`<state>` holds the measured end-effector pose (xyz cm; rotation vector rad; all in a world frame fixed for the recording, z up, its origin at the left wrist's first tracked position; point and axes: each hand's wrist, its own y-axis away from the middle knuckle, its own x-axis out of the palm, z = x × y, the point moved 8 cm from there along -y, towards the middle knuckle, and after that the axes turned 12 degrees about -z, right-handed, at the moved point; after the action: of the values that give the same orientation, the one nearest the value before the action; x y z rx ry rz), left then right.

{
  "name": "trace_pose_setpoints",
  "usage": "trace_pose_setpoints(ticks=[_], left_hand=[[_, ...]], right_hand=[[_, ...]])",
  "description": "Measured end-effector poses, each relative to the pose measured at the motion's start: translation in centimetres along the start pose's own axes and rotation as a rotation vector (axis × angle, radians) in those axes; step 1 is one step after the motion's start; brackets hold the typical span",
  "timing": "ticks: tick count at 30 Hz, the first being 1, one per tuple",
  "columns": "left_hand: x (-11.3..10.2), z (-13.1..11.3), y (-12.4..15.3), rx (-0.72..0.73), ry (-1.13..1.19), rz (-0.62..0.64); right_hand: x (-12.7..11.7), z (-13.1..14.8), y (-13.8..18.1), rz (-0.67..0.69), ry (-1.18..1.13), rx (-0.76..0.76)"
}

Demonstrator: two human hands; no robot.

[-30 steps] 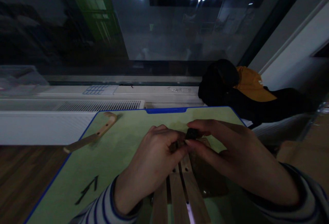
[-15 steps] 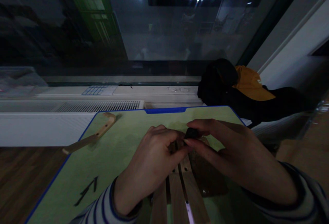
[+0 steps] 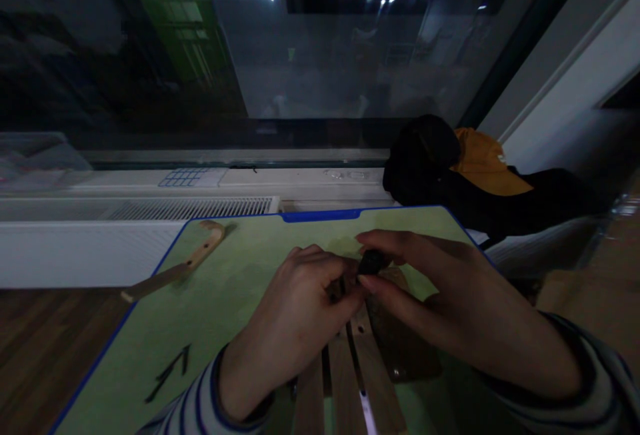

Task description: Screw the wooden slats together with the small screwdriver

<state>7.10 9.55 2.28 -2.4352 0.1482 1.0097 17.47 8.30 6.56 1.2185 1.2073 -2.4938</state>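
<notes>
Between the thumb and forefinger of my right hand point(image 3: 450, 288) is a small dark piece with a rounded top point(image 3: 371, 262); its exact kind cannot be made out. My left hand point(image 3: 303, 318) is closed just beside it, thumb and fingertips pinched together over the far end of the wooden slats point(image 3: 345, 375). What those fingers grip is hidden. The slats lie side by side with dark gaps and show small holes. Under my right hand, a brown board-like piece point(image 3: 407, 345) rests against the slats.
A bent wooden part with holes point(image 3: 199, 253) lies at the table's left edge, its near end overhanging. Several thin black pieces point(image 3: 170, 372) are at the near left. Beyond the blue-edged green tabletop point(image 3: 250, 255) stand a radiator point(image 3: 195, 208), a window and a bag with an orange cap point(image 3: 485, 158).
My right fingers have shifted slightly at the dark piece, which now shows a little more of its side. Otherwise both hands and the wooden parts keep their places.
</notes>
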Motion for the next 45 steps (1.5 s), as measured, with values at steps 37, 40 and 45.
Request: trace_pose_setpoints(ticks=[37, 40, 45], left_hand=[[0.06, 0.17, -0.18, -0.033, 0.023, 0.003], [-0.05, 0.21, -0.17, -0.040, 0.021, -0.020], [-0.16, 0.31, -0.01, -0.046, -0.003, -0.031]], right_hand=[[-0.09, 0.52, -0.09, 0.017, -0.057, -0.040], [-0.12, 0.44, -0.05, 0.014, -0.039, -0.028], [-0.04, 0.24, 0.11, 0.000, -0.025, -0.026]])
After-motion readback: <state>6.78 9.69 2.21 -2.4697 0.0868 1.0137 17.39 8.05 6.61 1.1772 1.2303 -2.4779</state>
